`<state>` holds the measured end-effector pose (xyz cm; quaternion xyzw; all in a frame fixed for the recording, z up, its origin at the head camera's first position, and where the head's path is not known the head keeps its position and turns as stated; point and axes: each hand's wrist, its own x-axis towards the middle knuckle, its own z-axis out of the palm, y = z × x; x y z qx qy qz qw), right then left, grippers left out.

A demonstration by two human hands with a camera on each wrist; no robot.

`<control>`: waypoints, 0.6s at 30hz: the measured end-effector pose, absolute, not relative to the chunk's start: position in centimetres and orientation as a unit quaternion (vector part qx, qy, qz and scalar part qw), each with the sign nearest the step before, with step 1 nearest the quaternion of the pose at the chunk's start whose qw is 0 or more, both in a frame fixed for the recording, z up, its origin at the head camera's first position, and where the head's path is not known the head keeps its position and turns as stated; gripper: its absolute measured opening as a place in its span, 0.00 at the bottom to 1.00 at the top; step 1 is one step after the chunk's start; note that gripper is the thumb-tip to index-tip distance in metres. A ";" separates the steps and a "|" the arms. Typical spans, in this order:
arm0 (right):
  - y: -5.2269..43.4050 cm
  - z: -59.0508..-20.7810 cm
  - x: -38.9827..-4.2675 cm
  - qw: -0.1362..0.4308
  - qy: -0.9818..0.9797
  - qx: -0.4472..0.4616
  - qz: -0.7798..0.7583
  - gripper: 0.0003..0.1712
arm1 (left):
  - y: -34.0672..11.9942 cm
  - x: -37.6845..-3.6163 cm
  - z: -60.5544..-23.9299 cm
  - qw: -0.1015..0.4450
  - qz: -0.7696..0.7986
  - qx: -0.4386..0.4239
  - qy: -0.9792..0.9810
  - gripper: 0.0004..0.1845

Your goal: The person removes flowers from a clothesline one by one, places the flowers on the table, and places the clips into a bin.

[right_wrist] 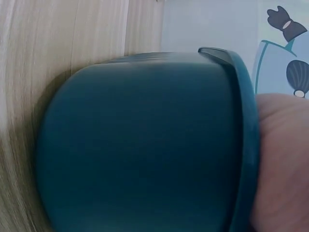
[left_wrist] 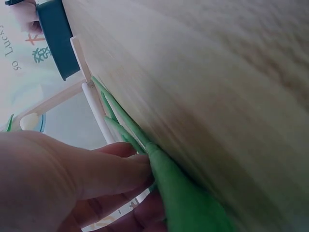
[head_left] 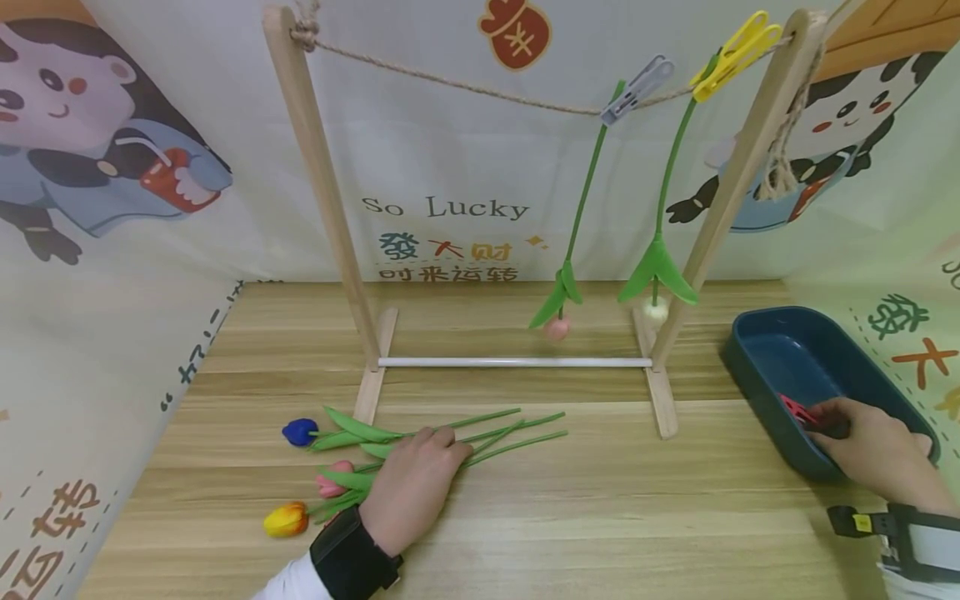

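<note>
My left hand lies over several artificial tulips on the table, thumb and fingers pinching a green stem in the left wrist view. The tulip heads point left: a blue one, a pink one and an orange-yellow one. My right hand reaches over the rim into a dark blue tray and holds a red clothespin between thumb and fingers. In the right wrist view the tray's outer wall hides the fingers.
A wooden frame carries a sagging twine rope. A grey clothespin and a yellow clothespin clip two tulips there upside down, a pink tulip and a white tulip. A white rod joins the frame's feet.
</note>
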<state>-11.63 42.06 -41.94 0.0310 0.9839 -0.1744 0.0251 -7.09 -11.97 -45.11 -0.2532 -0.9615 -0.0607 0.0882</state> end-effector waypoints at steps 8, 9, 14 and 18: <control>42.0 -41.7 -11.7 0.028 0.985 0.032 -0.168 0.21 | -12.1 -7.0 -45.1 0.086 -0.059 -0.256 -0.961 0.13; 42.0 -41.7 -11.6 0.031 0.985 0.031 -0.166 0.21 | -12.1 -7.0 -45.0 0.085 -0.060 -0.256 -0.961 0.12; 41.9 -41.4 -11.5 0.026 0.986 0.029 -0.160 0.22 | -12.1 -6.9 -44.7 0.086 -0.067 -0.253 -0.961 0.13; 41.6 -40.9 -11.3 -0.004 0.988 0.022 -0.152 0.21 | -12.3 -6.7 -44.1 0.091 -0.084 -0.253 -0.959 0.16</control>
